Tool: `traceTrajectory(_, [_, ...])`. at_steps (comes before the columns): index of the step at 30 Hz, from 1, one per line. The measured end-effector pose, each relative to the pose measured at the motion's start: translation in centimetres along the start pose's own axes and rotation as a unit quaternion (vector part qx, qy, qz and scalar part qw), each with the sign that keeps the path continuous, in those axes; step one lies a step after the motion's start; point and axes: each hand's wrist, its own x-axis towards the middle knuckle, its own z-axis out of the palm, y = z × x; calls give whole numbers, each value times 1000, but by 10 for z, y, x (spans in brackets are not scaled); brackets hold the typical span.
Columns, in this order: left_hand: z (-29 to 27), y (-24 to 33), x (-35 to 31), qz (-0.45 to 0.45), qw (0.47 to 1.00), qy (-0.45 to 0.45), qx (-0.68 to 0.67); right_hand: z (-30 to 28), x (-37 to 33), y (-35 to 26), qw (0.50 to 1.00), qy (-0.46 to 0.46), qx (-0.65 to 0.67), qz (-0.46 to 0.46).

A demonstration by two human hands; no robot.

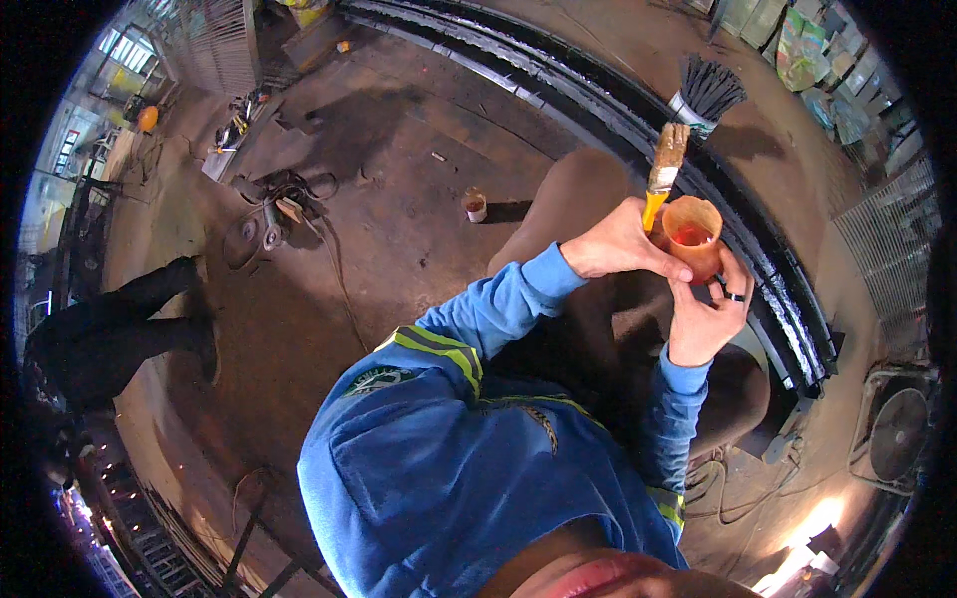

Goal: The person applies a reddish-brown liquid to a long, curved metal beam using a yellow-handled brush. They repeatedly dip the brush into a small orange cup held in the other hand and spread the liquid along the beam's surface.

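My left hand [633,244] is closed round the yellow handle of a paintbrush [669,159]. Its bristles point up and away, coated in brownish paint. The thumb of that hand reaches to the side of an orange-stained cup [695,244]. My right hand [713,314], with a dark ring on one finger, grips this cup from below and from the right side. Inside the cup some reddish paint or liquid shows. Brush and cup are side by side, with the bristles outside the cup. Both are held up near the long curved black metal beam [733,204].
A bucket [692,118] of black rods stands beyond the beam. On the floor are a small white container [476,212] and tools with cables [272,234]. Another person's dark-clothed legs [120,339] are at left, sparks at lower left. A round fan [897,434] stands at right.
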Motion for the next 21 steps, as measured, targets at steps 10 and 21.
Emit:
traceTrajectory(10, [-27, 33, 8, 104, 933, 255, 232, -6, 76, 40, 969, -195, 148, -15])
traceTrajectory(21, [-91, 42, 10, 131, 812, 512, 247, 208, -4, 375, 768, -553, -292, 138])
